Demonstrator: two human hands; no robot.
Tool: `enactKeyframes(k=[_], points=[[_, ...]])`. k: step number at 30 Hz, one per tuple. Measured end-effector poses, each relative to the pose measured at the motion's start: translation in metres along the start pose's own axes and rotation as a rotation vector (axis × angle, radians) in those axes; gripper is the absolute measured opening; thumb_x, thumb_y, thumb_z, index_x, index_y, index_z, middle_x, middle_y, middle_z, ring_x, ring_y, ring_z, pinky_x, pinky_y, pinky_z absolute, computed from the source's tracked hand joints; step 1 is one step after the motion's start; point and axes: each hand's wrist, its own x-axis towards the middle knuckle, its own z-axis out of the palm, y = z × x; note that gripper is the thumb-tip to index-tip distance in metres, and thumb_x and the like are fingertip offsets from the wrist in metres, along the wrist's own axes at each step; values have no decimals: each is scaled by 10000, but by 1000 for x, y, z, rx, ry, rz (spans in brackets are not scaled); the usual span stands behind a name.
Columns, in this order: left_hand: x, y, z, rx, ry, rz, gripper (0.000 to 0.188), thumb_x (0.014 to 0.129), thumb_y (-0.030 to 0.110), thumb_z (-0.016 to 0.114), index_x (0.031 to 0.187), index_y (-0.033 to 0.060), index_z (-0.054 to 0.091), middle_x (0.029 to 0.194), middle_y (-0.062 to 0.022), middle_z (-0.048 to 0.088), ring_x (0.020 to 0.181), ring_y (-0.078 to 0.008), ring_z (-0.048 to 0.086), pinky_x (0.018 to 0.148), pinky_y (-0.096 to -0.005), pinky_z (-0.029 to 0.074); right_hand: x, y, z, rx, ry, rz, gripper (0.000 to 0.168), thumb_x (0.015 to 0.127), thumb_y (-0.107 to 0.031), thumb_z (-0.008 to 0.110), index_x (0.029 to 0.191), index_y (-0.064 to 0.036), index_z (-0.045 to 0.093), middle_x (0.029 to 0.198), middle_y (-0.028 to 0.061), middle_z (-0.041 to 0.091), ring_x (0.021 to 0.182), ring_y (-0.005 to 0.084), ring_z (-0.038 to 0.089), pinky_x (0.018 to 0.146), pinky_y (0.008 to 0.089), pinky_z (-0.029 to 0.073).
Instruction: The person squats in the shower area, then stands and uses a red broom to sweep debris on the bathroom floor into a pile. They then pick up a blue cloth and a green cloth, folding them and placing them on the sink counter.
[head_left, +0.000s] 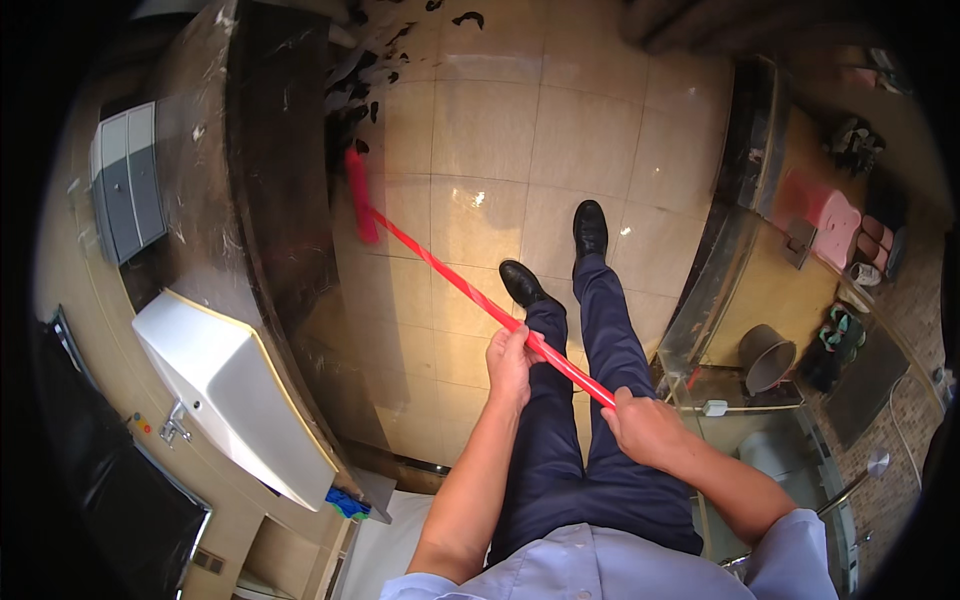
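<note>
A long red handle (459, 280) slants across the view in front of my legs. My left hand (514, 364) grips it partway along its length, thumb on top. Close to my body, my right hand (646, 429) is wrapped around its near end. At the far end is a pinkish-red bar-shaped head (363, 196), slightly blurred, on the beige tiled floor (480, 142) beside the dark marble vanity base (277, 172). Whether it is a broom, mop or squeegee I cannot tell. Dark scraps or marks (363, 75) spread over the floor beyond the head.
A white washbasin (240, 390) with a chrome faucet (175, 424) is at left. To the right, past a dark raised sill (716, 180) and glass panels, are a pink stool (834, 225), a grey bucket (766, 358) and several shoes. My black shoes (591, 229) stand on the tiles.
</note>
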Motion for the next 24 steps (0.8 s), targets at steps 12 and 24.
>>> enactKeyframes(k=[12,24], points=[[39,-31,-49,-111,460,-156,192,964,206,540,1025,29,581,808,-112,666,697,-213,648,664,-342,560,49,-3,-6,-140,-34,-233,206,958,-208,580,888,-15,583,712,136,687,672,297,717,586,414,567],[211,135,-119,-282,326,-76,364,1043,302,391,948,-3,564,860,-120,644,868,-262,629,850,-410,540,251,-174,-94,-517,131,-369,131,805,-185,667,869,-108,751,884,92,713,859,266,690,589,491,530]])
